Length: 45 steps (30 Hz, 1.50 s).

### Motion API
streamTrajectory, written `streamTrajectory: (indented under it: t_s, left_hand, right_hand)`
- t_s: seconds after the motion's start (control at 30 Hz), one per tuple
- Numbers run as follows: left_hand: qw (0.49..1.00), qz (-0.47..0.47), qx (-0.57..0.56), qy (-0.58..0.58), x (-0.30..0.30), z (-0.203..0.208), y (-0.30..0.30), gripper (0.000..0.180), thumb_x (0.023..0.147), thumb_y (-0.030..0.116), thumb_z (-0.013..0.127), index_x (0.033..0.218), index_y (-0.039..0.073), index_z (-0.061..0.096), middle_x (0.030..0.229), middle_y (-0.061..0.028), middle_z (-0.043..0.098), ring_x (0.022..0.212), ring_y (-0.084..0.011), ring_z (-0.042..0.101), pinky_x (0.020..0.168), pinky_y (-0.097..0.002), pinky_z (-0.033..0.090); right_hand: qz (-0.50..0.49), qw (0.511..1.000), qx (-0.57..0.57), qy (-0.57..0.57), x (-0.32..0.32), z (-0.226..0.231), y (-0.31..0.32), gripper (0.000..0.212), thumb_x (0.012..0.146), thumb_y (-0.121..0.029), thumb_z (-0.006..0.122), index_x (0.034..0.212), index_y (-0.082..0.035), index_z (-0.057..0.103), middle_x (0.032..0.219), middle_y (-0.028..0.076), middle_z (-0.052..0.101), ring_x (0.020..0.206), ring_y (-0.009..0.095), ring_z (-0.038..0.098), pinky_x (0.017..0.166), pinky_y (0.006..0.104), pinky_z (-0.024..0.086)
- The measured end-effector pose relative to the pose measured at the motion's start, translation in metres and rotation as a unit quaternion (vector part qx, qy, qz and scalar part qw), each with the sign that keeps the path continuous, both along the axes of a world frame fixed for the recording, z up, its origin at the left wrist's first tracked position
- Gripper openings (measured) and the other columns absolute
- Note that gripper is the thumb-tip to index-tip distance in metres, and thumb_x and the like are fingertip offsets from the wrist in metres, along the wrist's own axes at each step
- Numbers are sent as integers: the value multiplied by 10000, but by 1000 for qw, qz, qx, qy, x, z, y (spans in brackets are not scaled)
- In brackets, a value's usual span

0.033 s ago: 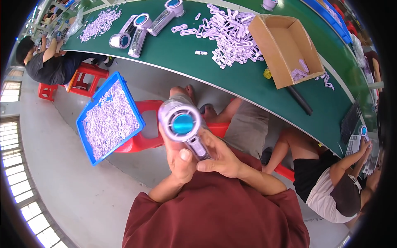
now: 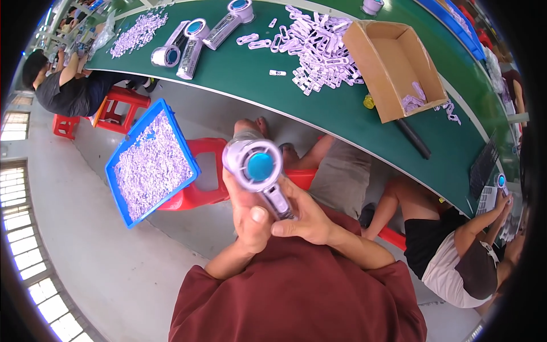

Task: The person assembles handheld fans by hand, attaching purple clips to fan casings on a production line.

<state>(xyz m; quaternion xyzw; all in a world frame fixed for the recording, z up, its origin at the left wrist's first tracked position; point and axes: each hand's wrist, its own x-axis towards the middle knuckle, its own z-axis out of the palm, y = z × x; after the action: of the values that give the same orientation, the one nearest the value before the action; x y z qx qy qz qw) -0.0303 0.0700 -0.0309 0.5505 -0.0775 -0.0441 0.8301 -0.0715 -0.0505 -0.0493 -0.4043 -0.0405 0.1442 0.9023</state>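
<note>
In front of my chest I hold a lilac handheld fan [image 2: 276,200] with a round ringed head and a blue centre. My left hand [image 2: 250,222] is closed around its left side, below the head, with the thumb pointing up. My right hand [image 2: 305,219] grips the handle from the right, its thumb near the lower end. The fan head is slightly blurred, and most of the fingers behind the handle are hidden. On the green table [image 2: 228,71] ahead lie several similar fans [image 2: 192,51] at the back left.
Lilac plastic parts [image 2: 322,48] are heaped beside an open cardboard box [image 2: 393,68]. A black bar [image 2: 413,138] lies near the table edge. To the left, a blue tray [image 2: 152,165] of small parts rests on a red stool [image 2: 208,165]. Co-workers sit left and right.
The fan head has shifted a little to the right and up, tilting in my hands. My grip stays nearly the same.
</note>
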Motion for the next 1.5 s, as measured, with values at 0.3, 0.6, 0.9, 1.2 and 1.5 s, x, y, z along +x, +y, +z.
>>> streamTrajectory:
  t_s: [0.3,0.6,0.9,1.2,1.5]
  left_hand:
    - [998,-67,9,19,1,8,1,987,773,470,771,1450,47,190,1319,-180,461,1118,-287,596,945,-436,506]
    - [988,-139,66,-8,1,3,7,1217,622,389,903,1490,51,120,1386,-226,472,1231,-331,550,1025,-452,448]
    - [972,-226,57,39,-3,6,3,1077,633,308,923,1427,-13,269,1357,-140,426,1262,-215,458,1061,-364,384]
    - [955,-285,23,79,-1,12,0,1036,639,275,942,1365,25,246,1313,-158,436,1220,-203,476,1044,-367,395]
    - [959,-250,132,31,-4,4,-1,929,660,359,903,1344,8,381,1239,-119,526,1128,-203,538,959,-357,454]
  right_hand:
    - [0,979,-202,-34,-6,9,-17,519,931,-373,665,1210,39,517,1009,102,631,923,163,588,833,323,473]
    - [-8,981,-194,-15,-9,18,-24,391,918,-293,660,1135,9,538,850,58,591,749,154,536,682,339,430]
    - [32,998,-10,58,-7,17,-26,633,818,-125,746,1349,11,429,1154,37,563,1010,105,561,868,283,472]
    - [-29,996,25,81,-4,22,-19,335,831,-102,673,1123,18,560,959,45,625,841,102,590,759,265,480]
    - [-63,996,-34,50,-7,23,-20,301,843,-103,666,1114,-11,574,969,12,599,887,81,545,783,258,450]
